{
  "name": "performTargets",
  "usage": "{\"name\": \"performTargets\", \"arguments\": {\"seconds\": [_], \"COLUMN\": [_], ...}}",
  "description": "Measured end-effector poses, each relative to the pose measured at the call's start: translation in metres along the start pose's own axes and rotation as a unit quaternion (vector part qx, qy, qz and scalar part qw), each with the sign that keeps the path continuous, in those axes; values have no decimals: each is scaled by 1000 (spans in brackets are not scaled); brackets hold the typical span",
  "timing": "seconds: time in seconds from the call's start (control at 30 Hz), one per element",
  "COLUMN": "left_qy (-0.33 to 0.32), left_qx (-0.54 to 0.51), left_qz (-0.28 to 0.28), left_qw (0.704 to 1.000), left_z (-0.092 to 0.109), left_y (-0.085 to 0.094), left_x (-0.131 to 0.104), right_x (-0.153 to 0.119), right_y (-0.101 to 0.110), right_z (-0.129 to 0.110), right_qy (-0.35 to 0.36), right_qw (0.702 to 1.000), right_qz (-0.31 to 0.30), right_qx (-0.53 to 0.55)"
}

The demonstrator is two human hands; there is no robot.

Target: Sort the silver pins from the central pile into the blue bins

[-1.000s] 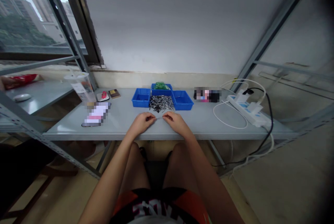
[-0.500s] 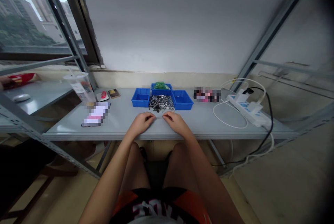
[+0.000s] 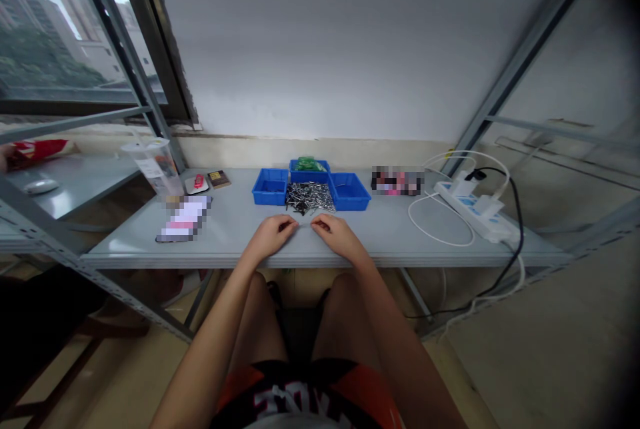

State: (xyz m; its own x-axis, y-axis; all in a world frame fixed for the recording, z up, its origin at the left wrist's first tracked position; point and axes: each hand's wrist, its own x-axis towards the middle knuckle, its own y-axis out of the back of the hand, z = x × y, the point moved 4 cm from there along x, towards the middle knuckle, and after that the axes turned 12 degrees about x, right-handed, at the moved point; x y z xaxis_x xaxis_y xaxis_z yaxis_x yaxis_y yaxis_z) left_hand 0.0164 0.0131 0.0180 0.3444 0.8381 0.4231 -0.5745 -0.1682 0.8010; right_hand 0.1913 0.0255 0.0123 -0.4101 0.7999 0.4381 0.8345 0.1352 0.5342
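My left hand (image 3: 274, 234) rests near the table's front edge, its thumb and fingers pinched together. Opposite it, a small gap away, my right hand (image 3: 336, 232) is closed in a similar pinch. A thin pale sliver (image 3: 304, 224) shows between the two sets of fingertips, too small to name. Just beyond the hands lies a pile of small shiny metal pieces (image 3: 315, 196), with some dark ones at its front left. Blue trays flank the pile: a left tray (image 3: 270, 200), a right tray (image 3: 351, 204) and a back tray (image 3: 310, 176) holding green packets (image 3: 309, 164).
To the left are a blurred-out phone (image 3: 185, 219), a lidded plastic cup (image 3: 155, 169), a red item (image 3: 199, 181) and a small dark box (image 3: 219, 179). A power strip (image 3: 475, 212) with cables lies right. Another person's hand (image 3: 4, 157) is at far left.
Both my hands keep the same pinched pose, with almost no movement. The pale sliver between the fingertips looks slightly different. The trays and pile are unchanged.
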Motion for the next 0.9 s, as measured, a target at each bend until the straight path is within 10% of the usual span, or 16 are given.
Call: {"name": "performTargets", "arguments": {"seconds": [0.9], "left_qy": [4], "left_qx": [-15], "left_qz": [-5], "left_qw": [1000], "left_z": [-8], "left_y": [-5], "left_x": [2], "right_x": [0], "right_y": [0], "right_z": [-1], "right_qy": [-7], "right_qw": [1000], "right_qz": [-4], "right_qx": [-1]}}
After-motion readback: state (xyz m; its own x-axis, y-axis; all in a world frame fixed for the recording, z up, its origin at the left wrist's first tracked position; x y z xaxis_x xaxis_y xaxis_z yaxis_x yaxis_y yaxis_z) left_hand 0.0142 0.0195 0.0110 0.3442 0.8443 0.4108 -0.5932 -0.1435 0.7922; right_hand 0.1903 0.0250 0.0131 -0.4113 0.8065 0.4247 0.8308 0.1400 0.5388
